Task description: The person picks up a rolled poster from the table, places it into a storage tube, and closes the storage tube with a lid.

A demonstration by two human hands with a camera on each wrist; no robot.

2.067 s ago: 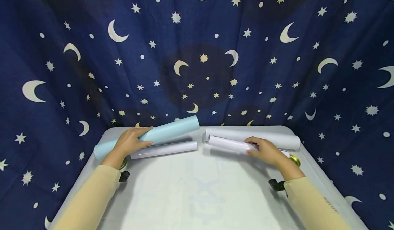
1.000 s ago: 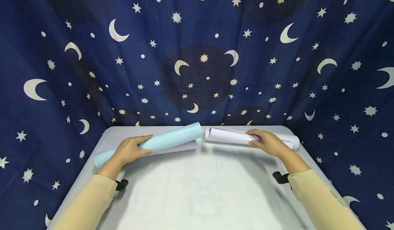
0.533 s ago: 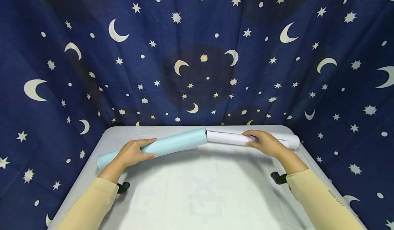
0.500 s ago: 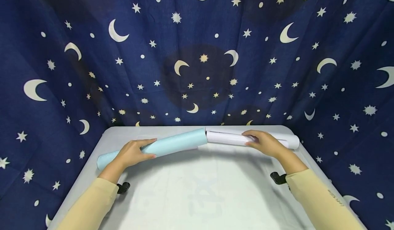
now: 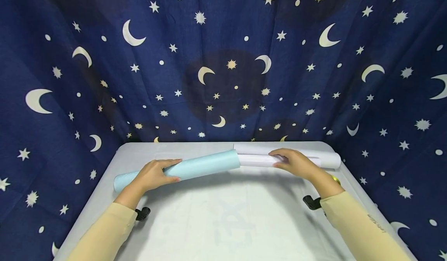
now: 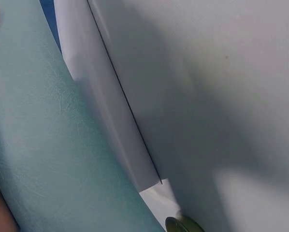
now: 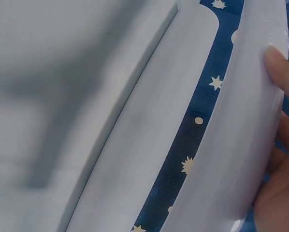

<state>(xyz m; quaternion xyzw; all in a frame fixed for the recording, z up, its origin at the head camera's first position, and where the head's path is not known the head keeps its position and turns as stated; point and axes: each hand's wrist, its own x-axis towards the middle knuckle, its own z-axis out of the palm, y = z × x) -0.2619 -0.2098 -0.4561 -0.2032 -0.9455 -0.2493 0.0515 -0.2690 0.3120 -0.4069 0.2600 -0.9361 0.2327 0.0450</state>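
My left hand (image 5: 157, 173) grips a light blue paper roll (image 5: 206, 164) round its middle, held above the table and sloping up to the right. My right hand (image 5: 293, 162) grips a slimmer glossy white paper roll (image 5: 256, 160), thumb along its near side. The white roll's left end is hidden at the blue roll's right end, the two nearly in line. In the right wrist view the thumb (image 7: 283, 70) presses the white roll (image 7: 231, 130). Blue paper fills the left side of the left wrist view, with fingers only at its edge.
A thicker white roll (image 5: 330, 160) lies along the table's back right. Another white roll (image 6: 103, 96) lies below the blue one in the left wrist view, near a gold-coloured object (image 6: 180, 224). Another gold-coloured object (image 5: 336, 179) shows by the right wrist. A star-patterned curtain (image 5: 223, 78) hangs behind the table.
The blue roll has come down and to the right. The slim white roll rose, then shifted left, and its once-visible left end has disappeared at the blue roll's end.
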